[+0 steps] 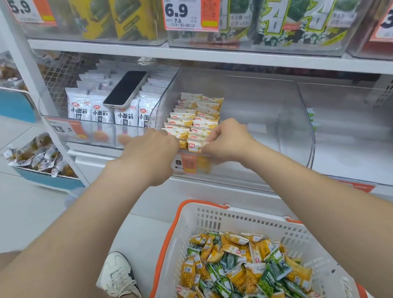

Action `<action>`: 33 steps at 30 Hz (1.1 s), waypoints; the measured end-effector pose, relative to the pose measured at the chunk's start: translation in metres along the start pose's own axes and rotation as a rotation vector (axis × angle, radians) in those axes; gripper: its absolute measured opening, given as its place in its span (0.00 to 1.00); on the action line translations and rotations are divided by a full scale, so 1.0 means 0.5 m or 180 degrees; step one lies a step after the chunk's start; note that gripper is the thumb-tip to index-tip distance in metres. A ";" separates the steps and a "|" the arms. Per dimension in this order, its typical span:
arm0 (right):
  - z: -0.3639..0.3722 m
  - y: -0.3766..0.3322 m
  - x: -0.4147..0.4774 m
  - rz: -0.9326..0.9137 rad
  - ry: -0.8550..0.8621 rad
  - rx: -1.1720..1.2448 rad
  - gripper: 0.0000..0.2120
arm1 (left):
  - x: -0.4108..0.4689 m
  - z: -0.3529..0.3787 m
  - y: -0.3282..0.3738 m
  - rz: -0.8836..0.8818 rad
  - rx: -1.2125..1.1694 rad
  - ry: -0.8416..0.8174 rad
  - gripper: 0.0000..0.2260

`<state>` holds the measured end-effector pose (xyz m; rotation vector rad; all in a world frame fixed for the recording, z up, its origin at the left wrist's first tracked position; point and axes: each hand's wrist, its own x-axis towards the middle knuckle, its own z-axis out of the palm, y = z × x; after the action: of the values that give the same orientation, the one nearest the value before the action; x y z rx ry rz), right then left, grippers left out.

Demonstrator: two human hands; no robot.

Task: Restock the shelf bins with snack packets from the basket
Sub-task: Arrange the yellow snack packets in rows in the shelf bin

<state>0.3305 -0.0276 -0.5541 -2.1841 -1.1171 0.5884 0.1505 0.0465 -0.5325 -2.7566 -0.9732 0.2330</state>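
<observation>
At the left end of the shelf, white packets (100,111) fill one bin, and a phone (125,89) lies on top of them. Just right of it, my left hand (152,152) reaches over the front of the next bin (261,115); its fingers bend down out of my sight, so I cannot tell if they hold something. Yellow packets (196,116) stand there in two rows. My right hand (229,142) pinches the front packet (194,141) with curled fingers and thumb. Below, the basket (205,205) holds mixed packets (244,275).

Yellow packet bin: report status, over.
Right hand pinches front yellow packets; left hand alongside, grip hidden. Bin part filled. Basket loaded. Nothing in the way.
</observation>
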 end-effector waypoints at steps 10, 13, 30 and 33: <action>0.017 -0.007 0.030 0.0317 0.0028 0.0059 0.05 | -0.005 -0.011 0.005 0.0039 -0.0142 0.0081 0.17; 0.000 0.008 0.022 0.0106 0.0233 0.0157 0.09 | -0.012 -0.015 0.016 -0.0007 -0.0216 0.0251 0.19; 0.038 0.208 -0.314 -0.1196 -0.1343 -0.2517 0.07 | -0.088 0.145 0.258 0.0890 -0.0514 -0.1313 0.07; 0.072 0.246 -0.321 -0.1283 -0.1523 -0.2810 0.05 | -0.082 0.229 0.296 0.0805 -0.0457 -0.1641 0.10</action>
<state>0.2895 -0.2060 -0.6472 -2.4293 -2.3567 0.4926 0.1832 -0.0757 -0.6763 -3.0149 -0.7558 0.9893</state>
